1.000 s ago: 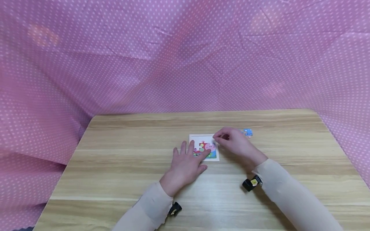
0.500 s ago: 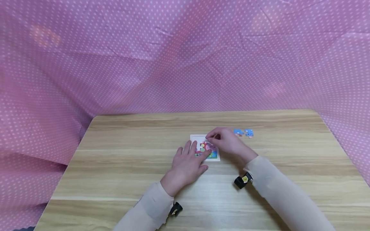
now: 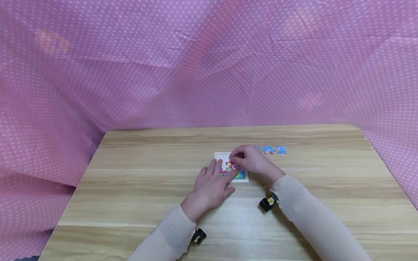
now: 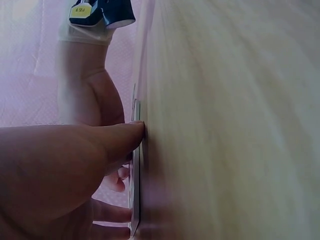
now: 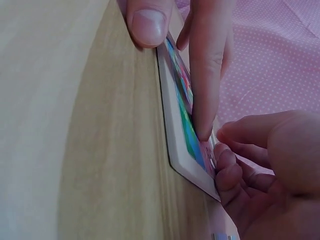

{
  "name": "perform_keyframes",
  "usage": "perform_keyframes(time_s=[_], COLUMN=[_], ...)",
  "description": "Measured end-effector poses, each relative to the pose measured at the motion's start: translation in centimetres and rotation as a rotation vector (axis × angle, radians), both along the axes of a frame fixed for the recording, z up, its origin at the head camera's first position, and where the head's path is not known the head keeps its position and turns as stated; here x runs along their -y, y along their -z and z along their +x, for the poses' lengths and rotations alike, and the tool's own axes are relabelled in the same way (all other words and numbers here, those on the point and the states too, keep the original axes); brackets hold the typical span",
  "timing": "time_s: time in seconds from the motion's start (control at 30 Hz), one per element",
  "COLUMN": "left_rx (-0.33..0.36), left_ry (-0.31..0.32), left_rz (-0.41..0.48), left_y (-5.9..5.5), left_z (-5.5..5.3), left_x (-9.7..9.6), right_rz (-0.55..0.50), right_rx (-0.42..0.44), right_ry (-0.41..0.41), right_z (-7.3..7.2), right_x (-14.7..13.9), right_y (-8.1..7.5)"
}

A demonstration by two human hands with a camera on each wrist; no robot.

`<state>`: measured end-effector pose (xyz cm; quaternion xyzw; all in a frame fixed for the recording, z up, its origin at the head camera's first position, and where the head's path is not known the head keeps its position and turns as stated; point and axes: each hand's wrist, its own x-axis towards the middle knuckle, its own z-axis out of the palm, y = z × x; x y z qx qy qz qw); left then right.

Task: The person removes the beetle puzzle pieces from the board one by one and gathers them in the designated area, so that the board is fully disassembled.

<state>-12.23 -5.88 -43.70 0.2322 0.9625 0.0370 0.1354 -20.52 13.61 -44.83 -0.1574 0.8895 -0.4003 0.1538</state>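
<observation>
A small jigsaw puzzle in a white frame (image 3: 244,181) lies on the table, its colourful picture partly filled in and the upper left bare white. Across its left and lower part rests my left hand (image 3: 211,188), fingers spread, index fingertip pressing the assembled pieces (image 5: 191,132). Its thumb (image 5: 149,27) lies at the near edge of the frame. My right hand (image 3: 256,161) reaches in from the right, thumb and index finger pinched together over the upper part of the puzzle. They hold a small puzzle piece, mostly hidden by the fingertips.
Loose blue puzzle pieces (image 3: 269,149) lie in a row beyond the right hand, one partly covered by it. A black camera (image 3: 267,204) sits on the right wrist and another camera (image 3: 198,236) on the left. Pink dotted cloth (image 3: 209,90) hangs behind the wooden table.
My right hand has moved left over the puzzle, uncovering more of the loose blue pieces behind it. The left hand has stayed nearly still on the frame.
</observation>
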Motion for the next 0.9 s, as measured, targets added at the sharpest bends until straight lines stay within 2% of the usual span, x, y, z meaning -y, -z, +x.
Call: perform_keyframes(time_s=[0.3, 0.67, 0.9], left_rx=[0.006, 0.044, 0.046], left_ry=[-0.003, -0.006, 0.000], left_rz=[-0.012, -0.013, -0.029], left_y=[-0.07, -0.13, -0.19], left_z=[0.01, -0.09, -0.28], left_x=[-0.10, -0.30, -0.37], right_rz=[0.038, 0.034, -0.004], right_rx=[0.039, 0.043, 0.073], right_ry=[-0.009, -0.033, -0.035], right_z=[-0.11, 0.08, 0.03], right_x=[0.15, 0.20, 0.17], right_y=[-0.02, -0.25, -0.36])
